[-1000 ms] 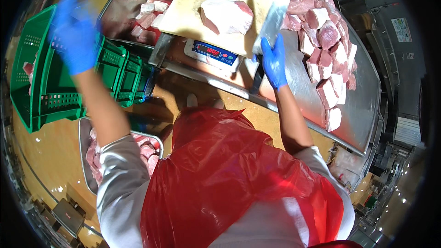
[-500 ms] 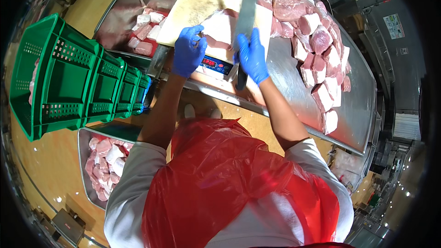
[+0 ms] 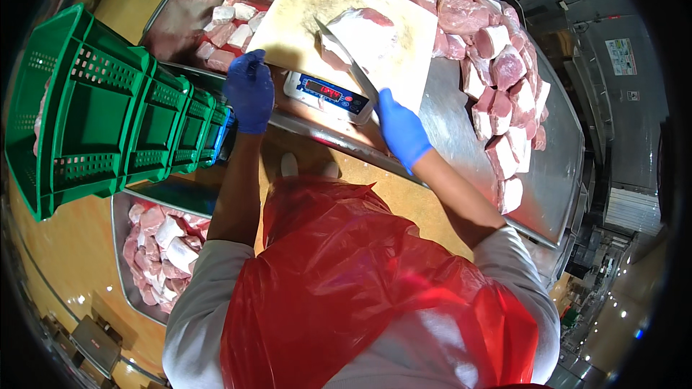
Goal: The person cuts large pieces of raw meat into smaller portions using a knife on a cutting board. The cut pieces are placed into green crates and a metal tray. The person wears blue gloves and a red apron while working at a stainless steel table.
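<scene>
My right hand (image 3: 402,131), in a blue glove, is closed round the handle of a long knife (image 3: 355,67). Its blade points away and to the left, lying across the near left side of a pale pork block (image 3: 371,37). The block rests on a worn cream cutting board (image 3: 303,3). Beyond the board's near left edge, my gloved left hand (image 3: 249,94) is off the meat, its fingers curled in; anything inside them is hidden. A white digital scale (image 3: 292,86) with a lit red display shows at the board's near edge.
Large pork pieces (image 3: 497,79) are heaped on the steel table (image 3: 454,130) at right. Smaller chunks (image 3: 234,25) lie in a steel tray (image 3: 169,36) at left. Green crates (image 3: 90,115) stand left, beside a low steel bin (image 3: 122,266) of meat.
The knife has swung down from pointing far and upright to lying across the pork block. My left hand has drawn away from the meat, leftward. My right hand has shifted slightly nearer.
</scene>
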`<action>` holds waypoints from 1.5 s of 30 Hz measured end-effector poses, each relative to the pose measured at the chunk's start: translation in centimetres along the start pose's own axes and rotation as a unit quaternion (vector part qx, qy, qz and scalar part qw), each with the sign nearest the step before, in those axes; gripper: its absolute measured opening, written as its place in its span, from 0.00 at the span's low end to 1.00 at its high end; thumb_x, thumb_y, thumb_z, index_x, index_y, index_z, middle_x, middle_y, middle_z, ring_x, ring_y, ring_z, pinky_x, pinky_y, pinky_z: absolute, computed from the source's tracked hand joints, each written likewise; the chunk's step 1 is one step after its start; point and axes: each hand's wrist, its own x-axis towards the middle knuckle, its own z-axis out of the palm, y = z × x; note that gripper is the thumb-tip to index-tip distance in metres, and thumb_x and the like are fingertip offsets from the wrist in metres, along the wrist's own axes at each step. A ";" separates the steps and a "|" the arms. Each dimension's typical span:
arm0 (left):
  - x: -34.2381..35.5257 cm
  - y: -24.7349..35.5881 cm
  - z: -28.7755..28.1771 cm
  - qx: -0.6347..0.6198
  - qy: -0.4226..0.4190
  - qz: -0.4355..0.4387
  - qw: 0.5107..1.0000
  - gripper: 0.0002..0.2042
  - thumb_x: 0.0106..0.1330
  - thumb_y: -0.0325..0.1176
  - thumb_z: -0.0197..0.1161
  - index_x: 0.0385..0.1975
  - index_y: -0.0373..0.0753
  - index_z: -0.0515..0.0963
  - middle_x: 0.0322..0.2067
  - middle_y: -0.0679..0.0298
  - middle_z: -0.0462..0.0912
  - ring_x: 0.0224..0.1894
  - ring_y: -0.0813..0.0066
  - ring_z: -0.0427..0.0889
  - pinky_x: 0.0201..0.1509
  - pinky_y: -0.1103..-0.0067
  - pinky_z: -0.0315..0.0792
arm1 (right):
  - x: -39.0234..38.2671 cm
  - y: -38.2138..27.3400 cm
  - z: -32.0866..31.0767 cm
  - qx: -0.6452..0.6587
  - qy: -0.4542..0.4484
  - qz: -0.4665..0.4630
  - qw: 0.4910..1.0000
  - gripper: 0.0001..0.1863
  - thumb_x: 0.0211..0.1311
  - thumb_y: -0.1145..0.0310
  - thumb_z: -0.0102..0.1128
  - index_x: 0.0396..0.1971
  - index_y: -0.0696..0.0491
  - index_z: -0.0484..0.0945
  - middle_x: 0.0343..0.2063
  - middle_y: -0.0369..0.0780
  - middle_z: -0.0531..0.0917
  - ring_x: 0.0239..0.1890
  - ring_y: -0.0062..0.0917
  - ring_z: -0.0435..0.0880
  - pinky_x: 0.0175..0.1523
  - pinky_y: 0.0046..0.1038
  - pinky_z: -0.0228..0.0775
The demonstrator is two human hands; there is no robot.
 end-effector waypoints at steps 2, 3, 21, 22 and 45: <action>0.4 0.0 -0.3 0.063 -0.005 0.016 0.998 0.08 0.66 0.24 0.62 0.43 0.35 0.81 0.36 0.63 0.86 0.32 0.79 0.83 0.40 0.79 0.78 | -3.4 1.6 -0.9 -0.023 -0.033 0.004 0.999 0.12 0.70 0.69 0.49 0.49 0.55 0.63 0.34 0.57 0.82 0.35 0.53 0.84 0.38 0.50 0.76; 0.9 0.3 -0.2 0.092 -0.006 0.027 0.995 0.08 0.67 0.24 0.61 0.43 0.35 0.81 0.36 0.63 0.86 0.33 0.79 0.83 0.40 0.79 0.78 | -4.9 2.2 -1.8 -0.041 -0.047 0.004 0.998 0.12 0.70 0.68 0.49 0.49 0.55 0.63 0.33 0.57 0.83 0.35 0.53 0.84 0.38 0.50 0.75; 0.2 4.7 10.0 0.086 -0.072 0.027 0.993 0.07 0.47 0.29 0.70 0.20 0.37 0.76 0.23 0.59 0.78 0.31 0.59 0.78 0.36 0.67 0.74 | 3.3 -4.3 -2.7 0.088 0.168 -0.026 0.981 0.11 0.71 0.68 0.51 0.45 0.57 0.62 0.29 0.58 0.82 0.31 0.55 0.82 0.34 0.51 0.73; 0.2 3.8 9.5 0.157 -0.074 0.094 0.980 0.07 0.49 0.29 0.70 0.19 0.36 0.77 0.25 0.59 0.80 0.31 0.61 0.79 0.36 0.68 0.75 | 4.3 -4.8 -2.7 0.080 0.163 -0.035 0.983 0.12 0.71 0.68 0.51 0.46 0.57 0.62 0.29 0.58 0.82 0.31 0.56 0.82 0.35 0.51 0.73; -2.1 -0.8 4.6 -0.085 -0.082 -0.192 0.974 0.11 0.52 0.25 0.71 0.31 0.32 0.75 0.25 0.68 0.81 0.26 0.84 0.76 0.31 0.81 0.72 | -5.8 -3.7 -8.0 -0.086 -0.009 -0.024 0.996 0.14 0.67 0.73 0.49 0.50 0.59 0.62 0.30 0.58 0.81 0.32 0.55 0.83 0.35 0.51 0.75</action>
